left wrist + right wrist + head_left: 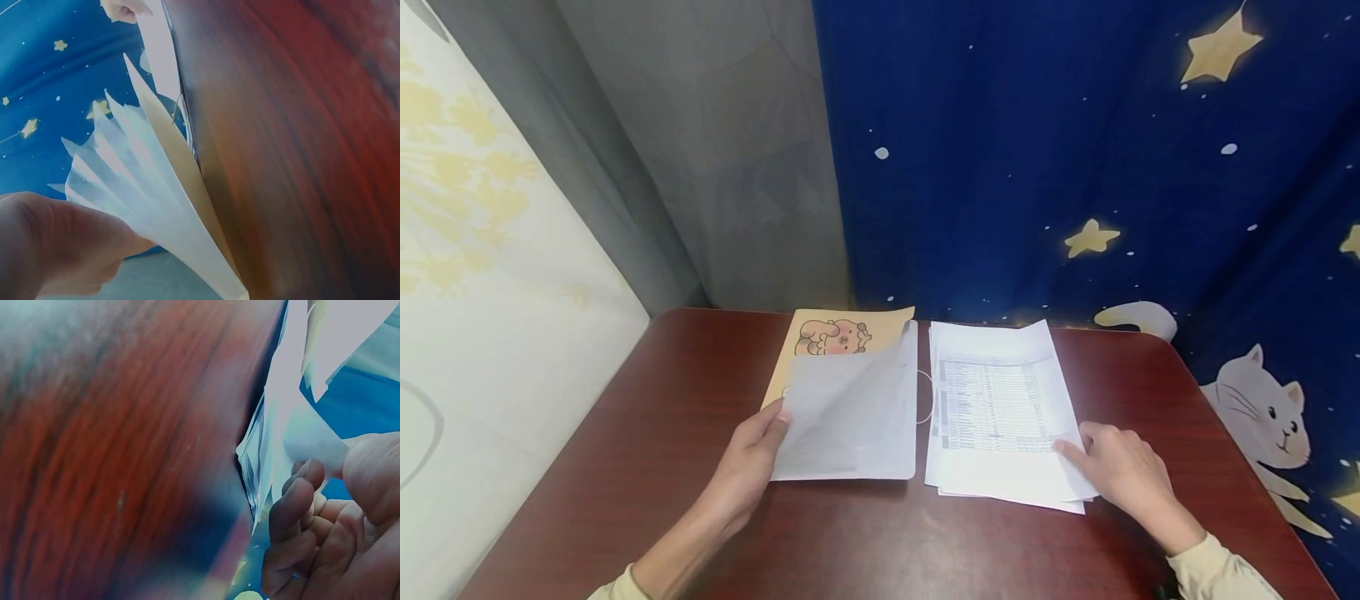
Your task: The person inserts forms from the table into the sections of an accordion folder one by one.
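The left hand [748, 458] grasps the left edge of an accordion document folder [865, 425], its thumb on top of the translucent pocket sheets near the folder's left side. The folder lies on the reddish-brown wooden tabletop [985, 550], just left of a stack of printed papers [1011, 498], with a narrow gap between the two. In the left wrist view the pale pockets [125, 162] fan upward beside the thumb, and the tan cover [200, 206] sits beneath them, nearest the tabletop.

The right hand [1127, 467] pinches the top sheet [1000, 475] of the stack near its lower right corner, the thumb lying on the paper; the right wrist view shows that corner lifted, the other fingers curled. The sheets beneath stick out unevenly along the lower edge.

The tan cover carries a line-drawn cartoon animal [842, 337] with a pink face. A thin elastic loop [927, 396] shows between folder and papers. The top sheet bears a printed table of many rows and columns, its characters too small to read. Behind the tabletop hangs a dark blue curtain [962, 167] patterned with yellow stars.
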Action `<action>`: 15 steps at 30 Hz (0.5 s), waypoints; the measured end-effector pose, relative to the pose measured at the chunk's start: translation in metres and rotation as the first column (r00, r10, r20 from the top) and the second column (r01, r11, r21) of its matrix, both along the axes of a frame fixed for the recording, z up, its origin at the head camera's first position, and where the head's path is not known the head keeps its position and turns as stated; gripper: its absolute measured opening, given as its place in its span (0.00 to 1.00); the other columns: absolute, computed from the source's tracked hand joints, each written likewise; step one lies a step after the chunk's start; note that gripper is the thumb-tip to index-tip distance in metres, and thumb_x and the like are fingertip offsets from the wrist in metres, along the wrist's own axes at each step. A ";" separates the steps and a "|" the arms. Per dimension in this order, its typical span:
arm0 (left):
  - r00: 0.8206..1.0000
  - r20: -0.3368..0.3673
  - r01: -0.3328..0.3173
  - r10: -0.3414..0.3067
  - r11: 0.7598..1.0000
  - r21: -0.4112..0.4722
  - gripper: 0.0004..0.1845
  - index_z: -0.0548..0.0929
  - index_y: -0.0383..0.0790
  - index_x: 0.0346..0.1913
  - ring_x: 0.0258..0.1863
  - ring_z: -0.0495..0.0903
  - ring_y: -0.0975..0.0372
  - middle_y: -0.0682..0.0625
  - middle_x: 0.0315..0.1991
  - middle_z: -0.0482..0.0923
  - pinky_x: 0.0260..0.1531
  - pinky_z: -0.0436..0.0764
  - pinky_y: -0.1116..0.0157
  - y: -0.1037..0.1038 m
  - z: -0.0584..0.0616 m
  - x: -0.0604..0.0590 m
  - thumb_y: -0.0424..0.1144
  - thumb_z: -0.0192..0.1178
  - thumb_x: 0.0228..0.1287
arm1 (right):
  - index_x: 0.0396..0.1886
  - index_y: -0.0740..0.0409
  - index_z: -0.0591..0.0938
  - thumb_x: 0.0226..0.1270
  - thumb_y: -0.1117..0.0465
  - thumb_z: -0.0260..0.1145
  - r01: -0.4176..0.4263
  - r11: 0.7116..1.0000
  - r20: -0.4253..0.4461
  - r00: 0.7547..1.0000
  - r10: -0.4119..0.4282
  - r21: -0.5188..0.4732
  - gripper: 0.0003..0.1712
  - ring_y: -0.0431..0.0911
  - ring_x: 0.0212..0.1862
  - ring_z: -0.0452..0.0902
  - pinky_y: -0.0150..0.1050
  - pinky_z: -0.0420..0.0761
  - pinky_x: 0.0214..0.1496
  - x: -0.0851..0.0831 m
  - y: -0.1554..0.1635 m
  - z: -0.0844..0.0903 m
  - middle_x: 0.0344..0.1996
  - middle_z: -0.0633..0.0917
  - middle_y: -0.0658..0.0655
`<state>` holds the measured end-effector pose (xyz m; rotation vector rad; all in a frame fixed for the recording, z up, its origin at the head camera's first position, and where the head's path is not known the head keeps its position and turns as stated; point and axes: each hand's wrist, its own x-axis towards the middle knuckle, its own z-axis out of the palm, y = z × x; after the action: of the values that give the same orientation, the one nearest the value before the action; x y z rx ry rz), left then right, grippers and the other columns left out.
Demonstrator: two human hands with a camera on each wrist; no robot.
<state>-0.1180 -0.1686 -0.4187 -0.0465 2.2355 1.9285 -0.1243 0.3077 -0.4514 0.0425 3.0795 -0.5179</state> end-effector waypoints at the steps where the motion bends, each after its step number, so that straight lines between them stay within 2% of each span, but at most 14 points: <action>1: 1.000 0.012 -0.010 0.010 1.000 0.020 0.26 0.64 0.37 0.80 0.79 0.62 0.54 0.42 0.75 0.71 0.83 0.54 0.47 0.001 0.000 0.000 0.42 0.39 0.88 | 0.26 0.54 0.77 0.68 0.49 0.74 0.002 1.000 -0.008 1.000 -0.002 -0.007 0.19 0.46 0.19 0.63 0.38 0.61 0.21 0.000 0.000 0.000 0.13 0.71 0.52; 5: 0.999 0.032 -0.038 0.036 0.998 0.059 0.25 0.65 0.38 0.79 0.75 0.67 0.56 0.42 0.72 0.74 0.81 0.56 0.49 0.003 0.000 0.002 0.43 0.38 0.88 | 0.31 0.57 0.81 0.71 0.51 0.71 0.008 0.999 -0.047 0.999 -0.010 -0.045 0.15 0.46 0.20 0.64 0.38 0.62 0.22 0.002 -0.002 0.001 0.13 0.70 0.51; 8: 0.999 0.029 -0.046 0.044 0.996 0.070 0.25 0.65 0.37 0.79 0.76 0.64 0.56 0.42 0.73 0.73 0.82 0.54 0.48 0.004 -0.001 0.003 0.43 0.38 0.89 | 0.38 0.62 0.84 0.74 0.54 0.69 -0.005 0.995 -0.083 0.997 -0.003 -0.102 0.14 0.45 0.22 0.66 0.37 0.64 0.24 0.003 -0.002 0.001 0.14 0.72 0.53; 11: 0.998 0.025 -0.054 0.052 0.995 0.078 0.25 0.65 0.36 0.79 0.77 0.63 0.57 0.42 0.73 0.72 0.83 0.52 0.48 0.005 -0.001 0.005 0.43 0.38 0.88 | 0.51 0.70 0.84 0.77 0.57 0.67 -0.019 0.980 -0.091 0.996 0.001 -0.198 0.17 0.43 0.25 0.73 0.35 0.71 0.25 0.004 -0.002 0.002 0.22 0.85 0.60; 15: 0.997 0.012 -0.078 0.077 0.994 0.080 0.26 0.63 0.35 0.79 0.78 0.61 0.57 0.42 0.74 0.70 0.84 0.50 0.48 0.007 -0.001 0.007 0.43 0.38 0.89 | 0.65 0.75 0.78 0.80 0.57 0.64 0.033 0.931 -0.005 0.999 -0.038 -0.364 0.26 0.42 0.28 0.83 0.35 0.80 0.26 0.006 -0.001 0.007 0.39 0.91 0.68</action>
<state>-0.1114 -0.1621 -0.4196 -0.1327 2.1781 2.0522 -0.1182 0.3068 -0.4448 0.0895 2.9415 -1.0843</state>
